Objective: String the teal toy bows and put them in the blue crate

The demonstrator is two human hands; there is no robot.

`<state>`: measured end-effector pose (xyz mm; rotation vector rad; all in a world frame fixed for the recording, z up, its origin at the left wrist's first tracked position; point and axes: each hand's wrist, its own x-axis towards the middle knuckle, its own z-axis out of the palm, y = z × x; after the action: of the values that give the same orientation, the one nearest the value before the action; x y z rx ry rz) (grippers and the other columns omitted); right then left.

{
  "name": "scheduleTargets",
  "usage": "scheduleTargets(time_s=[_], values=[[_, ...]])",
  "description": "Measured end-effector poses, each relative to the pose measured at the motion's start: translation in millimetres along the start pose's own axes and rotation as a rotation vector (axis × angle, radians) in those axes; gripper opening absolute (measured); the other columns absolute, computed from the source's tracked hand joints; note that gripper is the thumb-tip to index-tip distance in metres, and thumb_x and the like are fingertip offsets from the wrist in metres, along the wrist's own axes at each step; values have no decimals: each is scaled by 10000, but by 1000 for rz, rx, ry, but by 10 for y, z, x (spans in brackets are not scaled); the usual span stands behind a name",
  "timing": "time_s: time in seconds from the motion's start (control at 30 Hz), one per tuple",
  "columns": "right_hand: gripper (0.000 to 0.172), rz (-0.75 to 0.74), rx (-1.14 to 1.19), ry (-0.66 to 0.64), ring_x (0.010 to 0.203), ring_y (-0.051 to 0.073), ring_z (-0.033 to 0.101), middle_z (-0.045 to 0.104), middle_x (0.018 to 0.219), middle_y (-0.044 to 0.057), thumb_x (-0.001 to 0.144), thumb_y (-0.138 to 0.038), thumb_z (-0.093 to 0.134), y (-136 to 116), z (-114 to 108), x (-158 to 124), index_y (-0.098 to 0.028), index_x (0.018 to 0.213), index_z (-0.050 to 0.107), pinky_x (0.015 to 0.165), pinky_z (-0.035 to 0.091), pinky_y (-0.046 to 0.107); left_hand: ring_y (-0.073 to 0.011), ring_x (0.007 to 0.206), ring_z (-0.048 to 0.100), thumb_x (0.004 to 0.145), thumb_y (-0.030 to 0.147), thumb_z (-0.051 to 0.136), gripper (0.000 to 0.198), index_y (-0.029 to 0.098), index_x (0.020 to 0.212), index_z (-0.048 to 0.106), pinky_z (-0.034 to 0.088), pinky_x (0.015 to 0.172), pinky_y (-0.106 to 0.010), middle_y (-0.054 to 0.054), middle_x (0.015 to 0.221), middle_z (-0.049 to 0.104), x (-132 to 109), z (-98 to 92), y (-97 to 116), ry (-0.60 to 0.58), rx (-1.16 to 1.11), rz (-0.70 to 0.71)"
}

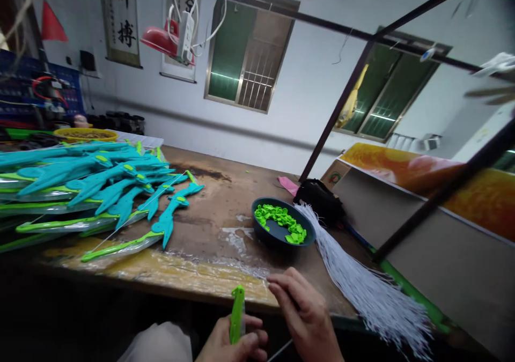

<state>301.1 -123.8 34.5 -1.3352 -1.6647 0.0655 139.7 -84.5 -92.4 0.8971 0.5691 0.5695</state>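
My left hand (pixel 235 343) is at the bottom edge, fingers wrapped round a bright green plastic piece (pixel 237 314) that stands upright. My right hand (pixel 306 314) is beside it, fingers bent and pinched together near the table's front edge; a thin white cord seems to run from them, but I cannot make it out clearly. Just beyond my hands sits a dark bowl (pixel 265 233) holding several small green plastic bits (pixel 281 220). A bundle of white cords (pixel 362 287) fans out to the right of the bowl.
A large pile of teal and green toy bows (pixel 96 190) covers the left of the worn wooden table (pixel 225 201). A black bag (pixel 319 198) lies behind the bowl. A yellow bowl (pixel 84 134) stands far left. Dark metal frame bars (pixel 442 196) cross on the right.
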Motion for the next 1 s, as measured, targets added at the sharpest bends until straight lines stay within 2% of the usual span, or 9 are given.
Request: scheduleTargets(time_s=[0.03,0.1,0.2,0.27,0.33,0.53,0.73,0.83,1.0], values=[[175,-50,-15,-41,671,135,627,609,770,13,1003,-234,547,-23,24,-26,-215,958,715,607,490,192,-229,746,726,590,694,833,775,116,1069,644,504,686,-317,-148,893,774,27,-7,14,20,6,30],[173,-106,-29,-101,683,129,640,613,794,9,1003,-177,526,-48,78,-77,-223,1026,691,613,498,181,-153,535,616,636,723,781,710,124,986,630,436,565,-266,-48,597,692,74,10,23,28,70,82],[169,-131,-25,-128,731,132,651,616,837,13,993,-121,521,-77,135,-152,-221,1045,648,661,519,184,-90,397,416,587,802,734,721,156,881,608,324,448,-223,59,436,508,127,60,13,35,148,103],[155,-150,-25,-110,729,130,646,604,842,18,979,-91,530,-108,161,-203,-209,1018,623,663,525,184,-86,386,388,557,822,729,718,169,823,591,317,423,-223,70,432,471,140,90,21,36,168,97],[155,-182,-38,-77,722,131,645,598,853,29,969,-71,533,-140,200,-254,-200,1014,609,656,530,182,-92,404,411,595,789,736,673,164,800,596,344,429,-226,57,468,488,127,122,56,36,192,94],[183,-194,-39,101,706,150,633,595,851,56,1002,-94,472,-111,413,-380,-196,1048,618,629,533,215,-98,501,438,732,568,757,440,156,771,609,370,491,-216,42,549,506,32,247,232,30,213,110],[224,-200,-24,97,718,166,622,591,847,60,972,-49,487,-16,454,-410,-199,1082,612,660,559,257,-98,499,415,776,395,707,269,165,750,570,325,467,-217,37,568,487,-20,332,308,38,221,79],[268,-224,-22,63,743,171,630,604,876,68,954,-23,506,-21,425,-404,-200,1131,601,672,568,262,-101,483,423,778,373,683,242,169,733,560,322,460,-222,36,548,485,-38,337,319,24,231,76],[259,-218,-38,121,769,179,642,610,899,75,947,-21,509,-35,437,-403,-187,1117,612,682,561,258,-92,502,421,783,339,679,207,159,769,579,335,479,-215,36,589,489,-31,330,302,28,233,102]])
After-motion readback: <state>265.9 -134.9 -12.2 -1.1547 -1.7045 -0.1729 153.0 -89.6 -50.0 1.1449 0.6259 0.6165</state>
